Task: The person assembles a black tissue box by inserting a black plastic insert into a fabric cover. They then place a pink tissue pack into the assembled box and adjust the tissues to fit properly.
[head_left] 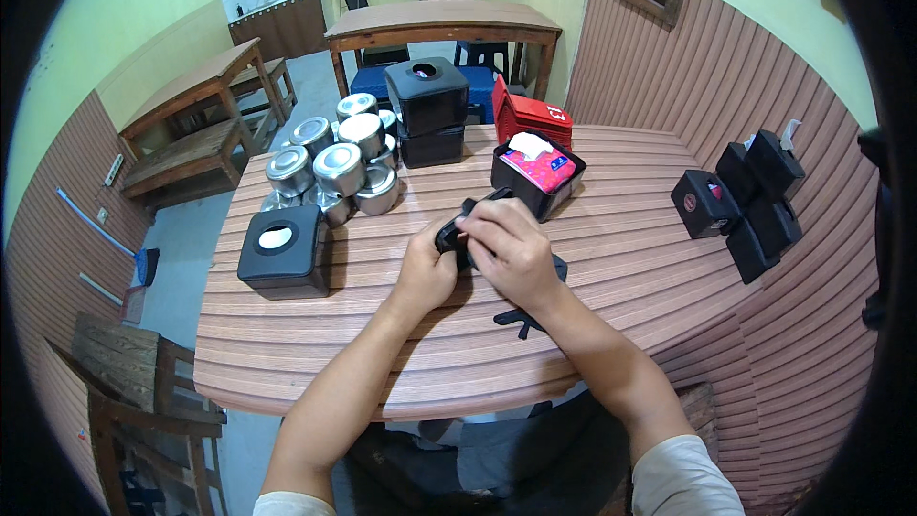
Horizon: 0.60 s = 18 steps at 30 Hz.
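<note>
Both my hands meet over the middle of the wooden table (621, 258) around one small black plastic piece (451, 232). My left hand (427, 272) grips it from below and the left. My right hand (511, 247) covers it from the top, fingers curled over it. Most of the piece is hidden by my fingers. Just beyond my hands stands an open black box (521, 193) holding a red tissue pack (540, 167) with white tissue sticking up. Another flat black part (521, 320) lies on the table under my right wrist.
A closed black tissue box (284, 250) sits at the left. Several round metal tins (339, 167) are stacked behind it. Two stacked black boxes (427, 105) and red boxes (530, 118) stand at the back. Several black boxes (750, 201) sit at the right edge. Benches and tables lie beyond.
</note>
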Each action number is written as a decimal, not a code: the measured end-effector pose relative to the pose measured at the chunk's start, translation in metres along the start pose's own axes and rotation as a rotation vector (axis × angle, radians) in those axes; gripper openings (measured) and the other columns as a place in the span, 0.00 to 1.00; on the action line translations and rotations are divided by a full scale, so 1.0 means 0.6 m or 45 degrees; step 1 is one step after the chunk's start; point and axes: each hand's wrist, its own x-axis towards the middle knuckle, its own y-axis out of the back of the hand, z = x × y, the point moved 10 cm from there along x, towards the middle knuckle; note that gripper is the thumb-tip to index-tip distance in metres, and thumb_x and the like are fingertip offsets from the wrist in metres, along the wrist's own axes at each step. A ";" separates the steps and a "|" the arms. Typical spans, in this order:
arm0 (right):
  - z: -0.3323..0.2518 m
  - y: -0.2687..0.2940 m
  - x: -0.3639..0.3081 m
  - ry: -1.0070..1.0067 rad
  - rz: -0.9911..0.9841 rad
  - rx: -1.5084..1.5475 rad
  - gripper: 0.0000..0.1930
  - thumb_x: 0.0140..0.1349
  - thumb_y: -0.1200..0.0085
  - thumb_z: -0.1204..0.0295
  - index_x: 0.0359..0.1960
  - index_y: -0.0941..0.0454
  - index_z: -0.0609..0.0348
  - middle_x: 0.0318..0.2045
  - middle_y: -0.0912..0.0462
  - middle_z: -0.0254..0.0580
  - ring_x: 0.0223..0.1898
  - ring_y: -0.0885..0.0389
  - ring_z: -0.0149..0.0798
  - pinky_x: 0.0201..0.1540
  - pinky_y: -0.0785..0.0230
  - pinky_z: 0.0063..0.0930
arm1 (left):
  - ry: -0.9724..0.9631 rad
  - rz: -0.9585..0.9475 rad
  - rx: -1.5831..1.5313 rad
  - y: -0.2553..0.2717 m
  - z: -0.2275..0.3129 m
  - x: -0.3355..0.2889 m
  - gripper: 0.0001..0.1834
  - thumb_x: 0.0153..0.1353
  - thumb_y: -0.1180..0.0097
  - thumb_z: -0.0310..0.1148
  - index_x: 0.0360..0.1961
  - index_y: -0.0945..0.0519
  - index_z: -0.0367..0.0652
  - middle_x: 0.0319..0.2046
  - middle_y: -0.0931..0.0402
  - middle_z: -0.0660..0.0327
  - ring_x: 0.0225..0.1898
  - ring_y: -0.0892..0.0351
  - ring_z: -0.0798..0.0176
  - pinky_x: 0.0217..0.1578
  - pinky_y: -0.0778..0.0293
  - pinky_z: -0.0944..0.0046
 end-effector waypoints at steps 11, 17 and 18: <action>0.068 0.052 0.006 -0.216 0.136 -0.182 0.13 0.53 0.33 0.86 0.40 0.12 0.61 0.41 0.12 0.45 0.47 0.14 0.50 0.52 0.20 0.42 | 0.231 0.045 -0.263 -0.007 -0.032 0.002 0.28 0.65 0.64 0.09 0.61 0.19 0.28 0.52 0.13 0.48 0.60 0.14 0.53 0.66 0.21 0.55; 0.006 0.008 0.002 -0.015 0.043 -0.038 0.15 0.51 0.32 0.85 0.41 0.13 0.61 0.44 0.14 0.44 0.48 0.15 0.51 0.52 0.19 0.43 | 0.139 0.044 -0.079 0.004 -0.020 0.000 0.25 0.65 0.60 0.10 0.58 0.18 0.30 0.49 0.13 0.47 0.55 0.13 0.53 0.60 0.21 0.58; -0.008 -0.001 0.002 0.026 0.020 0.001 0.15 0.50 0.31 0.84 0.42 0.13 0.61 0.45 0.14 0.44 0.48 0.14 0.50 0.52 0.19 0.43 | 0.109 0.040 0.014 0.008 -0.015 -0.001 0.25 0.65 0.59 0.10 0.58 0.17 0.31 0.48 0.13 0.47 0.53 0.13 0.53 0.59 0.21 0.58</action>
